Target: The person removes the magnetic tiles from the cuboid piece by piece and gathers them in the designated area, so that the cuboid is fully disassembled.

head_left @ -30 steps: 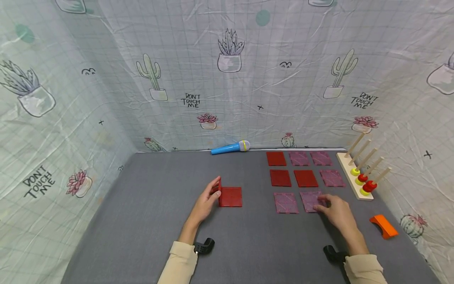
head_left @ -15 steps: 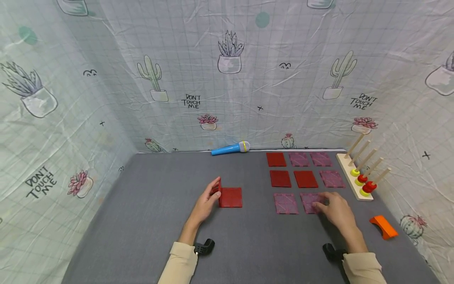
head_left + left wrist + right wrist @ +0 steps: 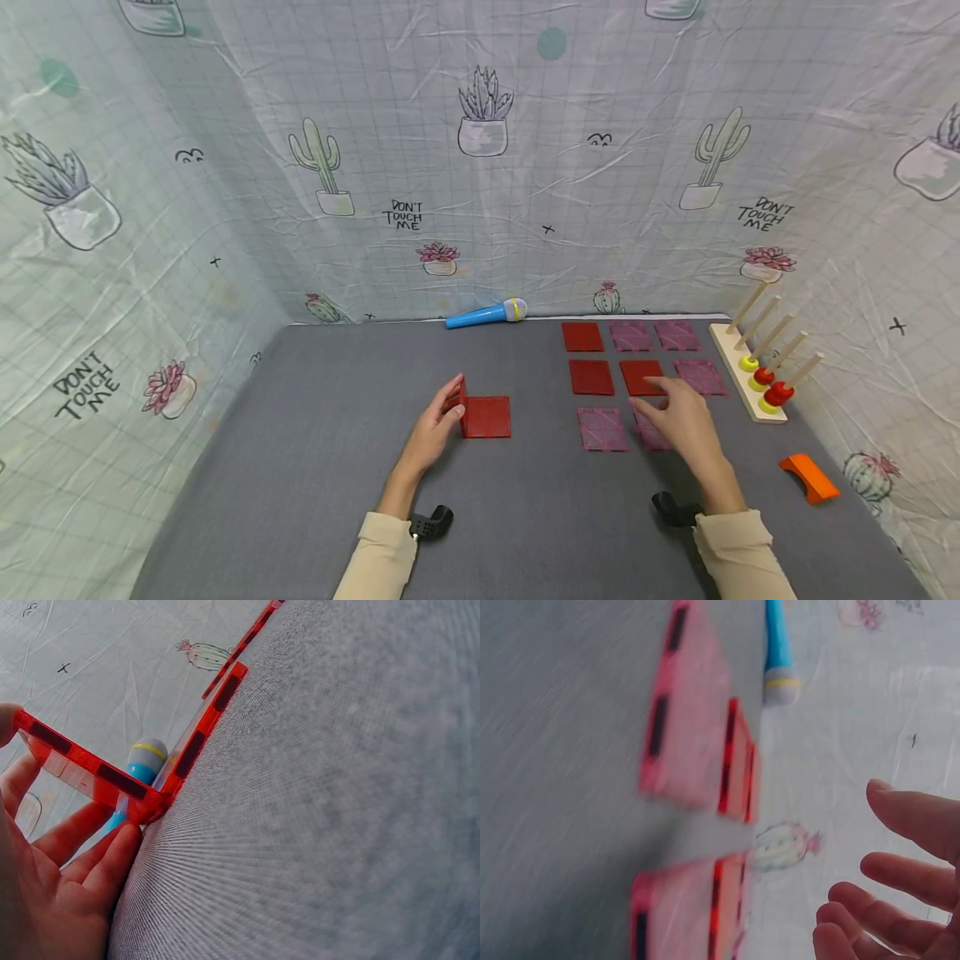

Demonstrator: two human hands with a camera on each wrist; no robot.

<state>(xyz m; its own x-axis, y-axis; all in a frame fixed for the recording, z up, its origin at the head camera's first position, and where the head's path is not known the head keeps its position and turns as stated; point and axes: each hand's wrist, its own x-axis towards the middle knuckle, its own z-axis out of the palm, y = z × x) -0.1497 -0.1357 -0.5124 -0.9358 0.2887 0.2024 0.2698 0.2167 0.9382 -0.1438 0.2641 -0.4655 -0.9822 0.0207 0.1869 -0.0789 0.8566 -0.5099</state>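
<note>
My left hand (image 3: 433, 429) holds a red square magnetic tile (image 3: 462, 396) on edge, its fingers along the left side. That tile meets the edge of a flat red tile (image 3: 487, 417) on the table; the left wrist view shows the upright tile (image 3: 82, 766) joined to the flat one (image 3: 202, 735) at a corner. My right hand (image 3: 686, 417) hovers with fingers spread over a pink tile (image 3: 651, 429), partly hiding it, and holds nothing. In the right wrist view the right hand's fingers (image 3: 900, 881) are apart from the tiles.
Red tiles (image 3: 591, 377) and pink tiles (image 3: 603, 429) lie in rows at the right. Beyond them stands a wooden peg board (image 3: 750, 375) with red and yellow beads. An orange arch block (image 3: 810, 477) lies near the right edge, a blue toy microphone (image 3: 486, 314) at the back.
My right hand has lifted off the near pink tile and moved up and left, without taking it. The left hand and its red tile have stayed in place.
</note>
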